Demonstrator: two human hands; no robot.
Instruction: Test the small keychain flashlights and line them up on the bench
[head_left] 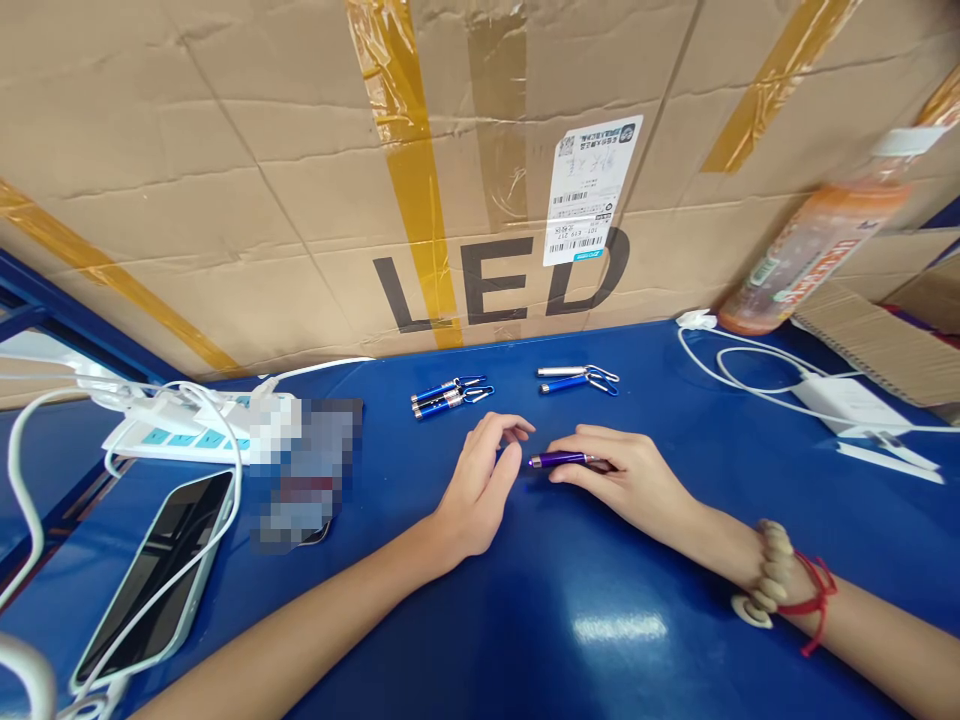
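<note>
Between the fingers and thumb of my right hand (619, 470) is a small purple flashlight (559, 459), its silver tip pointing left. My left hand (484, 490) is just left of that tip, fingers curved and apart from the thumb, with nothing in it. Beyond my left hand, blue keychain flashlights (439, 397) with carabiner clips lie side by side on the blue table (480, 680). Farther right, a silver flashlight (561, 372) and a blue flashlight (564, 384) lie together, also with clips. My right fingers hide the back end of the purple one.
A large cardboard box (300, 200) marked LED stands along the back. To the left are a phone (154, 580), a white power strip (172, 440) and looping cables. At right stand a drink bottle (817, 240) and a white charger (844, 402) with its cord.
</note>
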